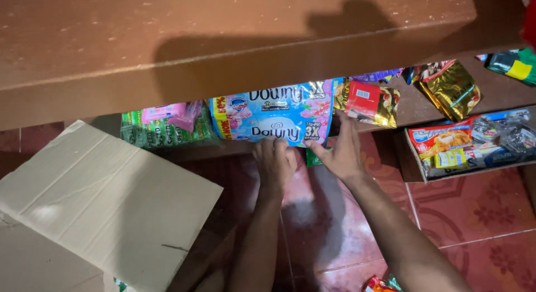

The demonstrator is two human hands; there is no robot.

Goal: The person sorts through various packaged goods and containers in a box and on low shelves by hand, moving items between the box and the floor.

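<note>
Red patterned floor tiles (pixel 474 214) spread beneath a low brown wooden shelf (pixel 223 41), where a person's two hands meet at a strip of light-blue sachets with pink flowers (pixel 273 116) lying on the lower ledge under the shelf's overhang. The left hand (pixel 273 161), fingers curled, presses at the strip's lower edge; whether it pinches the plastic cannot be told. The right hand (pixel 340 149) lies flat and spread, thumb at the strip's lower right corner, fingertips reaching toward a red-and-gold packet (pixel 365 102) just beside it. The strip's long axis runs left to right along the ledge, its printed face up and its lower edge toward the person. Green packets (pixel 162 133) and a pink packet (pixel 173 113) crowd its left end, so a sideways push could, by the look of it, buckle the limp strip or knock neighbours off the ledge. A flattened cardboard box (pixel 100 202) lies on the floor at left; an open carton of noodle packets (pixel 469 144) sits at right.
</note>
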